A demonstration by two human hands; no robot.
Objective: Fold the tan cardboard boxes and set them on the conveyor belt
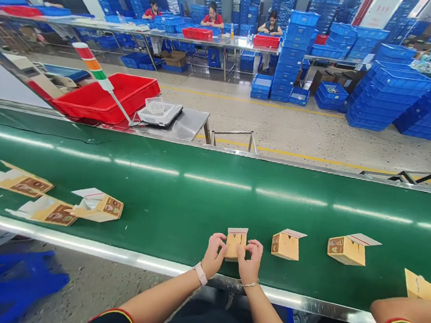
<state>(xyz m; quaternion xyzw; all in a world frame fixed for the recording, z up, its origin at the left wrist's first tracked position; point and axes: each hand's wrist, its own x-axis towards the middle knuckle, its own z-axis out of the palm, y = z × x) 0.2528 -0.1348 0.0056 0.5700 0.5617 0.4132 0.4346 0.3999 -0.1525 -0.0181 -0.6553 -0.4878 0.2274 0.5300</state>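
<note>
A small tan cardboard box stands on the green conveyor belt in front of me. Its far flap, with a pale inside, sticks up, while the tucked panels below it look folded in. My left hand grips the box's left side with thumb and fingertips. On the opposite side, my right hand holds it, thumb pressed on the near face. Just right of my hands sits a similar box with its flap raised, and farther right another box, its lid flap also up.
Open, unfolded cartons lie on the belt at left. A co-worker's arm is at right beside a flat carton. Beyond the belt are a red bin, a scale and stacked blue crates.
</note>
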